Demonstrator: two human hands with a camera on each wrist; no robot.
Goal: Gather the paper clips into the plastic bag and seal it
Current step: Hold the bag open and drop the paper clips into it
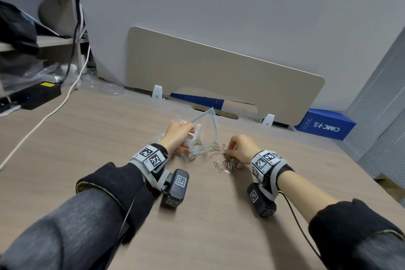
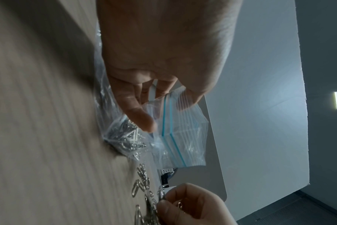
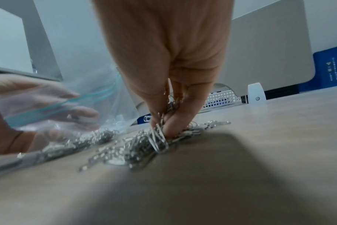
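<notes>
A clear plastic bag [image 1: 203,133] with a blue zip strip stands open on the wooden desk [image 1: 109,138], with some silver clips inside. My left hand [image 1: 178,137] pinches the bag [image 2: 183,134] at its mouth and holds it up. A pile of loose paper clips [image 1: 225,161] lies just right of the bag. My right hand [image 1: 240,149] is down on that pile, its fingers curled around a bunch of paper clips [image 3: 160,137]. In the right wrist view the bag [image 3: 67,105] is blurred at the left, and my left hand [image 3: 38,109] shows through it.
More clear plastic wrapping [image 1: 179,120] lies behind the bag. A beige divider panel [image 1: 219,72] runs along the desk's far edge, with a blue box [image 1: 324,125] at its right. A black power brick [image 1: 36,94] and a white cable [image 1: 43,118] are at the far left.
</notes>
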